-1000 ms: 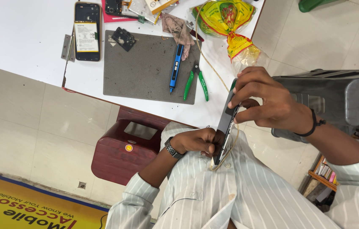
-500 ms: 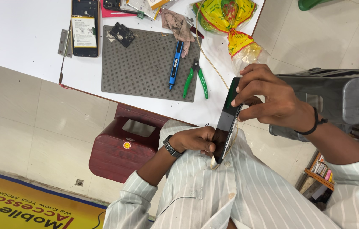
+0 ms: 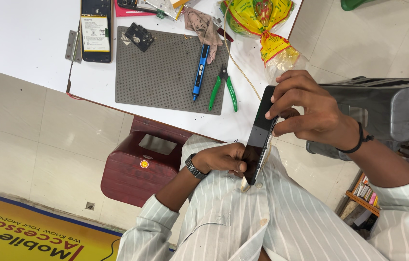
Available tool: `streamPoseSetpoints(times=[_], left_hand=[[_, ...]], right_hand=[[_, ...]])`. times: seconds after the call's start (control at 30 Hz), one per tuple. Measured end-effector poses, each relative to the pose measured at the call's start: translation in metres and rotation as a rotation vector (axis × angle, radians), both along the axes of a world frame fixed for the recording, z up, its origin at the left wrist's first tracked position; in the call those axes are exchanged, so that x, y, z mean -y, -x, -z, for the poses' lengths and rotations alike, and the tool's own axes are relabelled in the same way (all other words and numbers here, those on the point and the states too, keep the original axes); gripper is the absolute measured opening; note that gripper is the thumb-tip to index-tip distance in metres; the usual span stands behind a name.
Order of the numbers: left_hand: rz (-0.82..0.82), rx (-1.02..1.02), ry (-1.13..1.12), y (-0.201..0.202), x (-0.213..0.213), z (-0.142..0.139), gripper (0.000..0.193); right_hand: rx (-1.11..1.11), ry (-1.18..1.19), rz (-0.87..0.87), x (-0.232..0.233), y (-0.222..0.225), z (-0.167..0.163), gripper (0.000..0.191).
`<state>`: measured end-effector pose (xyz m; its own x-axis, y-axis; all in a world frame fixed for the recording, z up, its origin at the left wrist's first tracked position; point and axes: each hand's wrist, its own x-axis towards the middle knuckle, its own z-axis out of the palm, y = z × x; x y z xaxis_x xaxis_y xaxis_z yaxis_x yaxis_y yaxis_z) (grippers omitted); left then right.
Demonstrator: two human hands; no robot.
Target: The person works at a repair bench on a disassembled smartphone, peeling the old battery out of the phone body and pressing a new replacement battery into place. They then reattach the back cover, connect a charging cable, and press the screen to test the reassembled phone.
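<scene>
The phone [image 3: 258, 140] was held on edge against the person's chest, below the bench [image 3: 21, 38] edge, with the right hand [image 3: 306, 113] fingers pinched on its upper end and the left hand [image 3: 223, 158] fingers closed round its lower end. It looked like the step of working its side open, so the next move probably called for a steady grip and gentle prying. Beyond the phone, the bench carried one grey mat [image 3: 165, 72], one blue pen tool [image 3: 199, 72], one pair of green pliers [image 3: 223, 87], one second phone [image 3: 95, 31] and one yellow bag [image 3: 262, 24].
</scene>
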<state>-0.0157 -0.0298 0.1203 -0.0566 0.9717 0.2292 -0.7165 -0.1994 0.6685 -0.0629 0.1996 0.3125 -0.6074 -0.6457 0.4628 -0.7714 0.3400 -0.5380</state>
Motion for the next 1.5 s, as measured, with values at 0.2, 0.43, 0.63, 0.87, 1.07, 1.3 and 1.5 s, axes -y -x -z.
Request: streamPoseSetpoints(times=[0.2, 0.43, 0.63, 0.87, 1.07, 1.3, 1.5], left_hand=[[0.018, 0.022, 0.024, -0.002, 0.002, 0.001, 0.060], [-0.015, 0.005, 0.015, -0.006, 0.000, 0.003, 0.059], [-0.011, 0.043, -0.002, -0.008, 0.000, 0.006, 0.056], [-0.006, 0.030, 0.007, -0.008, -0.002, 0.001, 0.057], [-0.012, 0.009, 0.007, -0.008, -0.003, -0.003, 0.059], [-0.017, 0.007, 0.017, -0.008, -0.004, -0.005, 0.061], [-0.021, 0.033, 0.016, -0.011, -0.006, -0.003, 0.062]], right_hand=[[0.003, -0.010, 0.002, 0.000, -0.002, 0.002, 0.030], [-0.059, -0.120, 0.036, -0.002, -0.006, 0.002, 0.033], [-0.078, -0.133, 0.057, -0.001, -0.007, 0.004, 0.035], [0.028, -0.004, 0.030, -0.001, -0.005, -0.001, 0.031], [0.021, 0.015, 0.016, 0.001, -0.003, -0.006, 0.028], [-0.003, -0.006, 0.033, 0.003, -0.005, -0.009, 0.030], [-0.076, -0.071, 0.010, 0.003, -0.004, -0.007, 0.034]])
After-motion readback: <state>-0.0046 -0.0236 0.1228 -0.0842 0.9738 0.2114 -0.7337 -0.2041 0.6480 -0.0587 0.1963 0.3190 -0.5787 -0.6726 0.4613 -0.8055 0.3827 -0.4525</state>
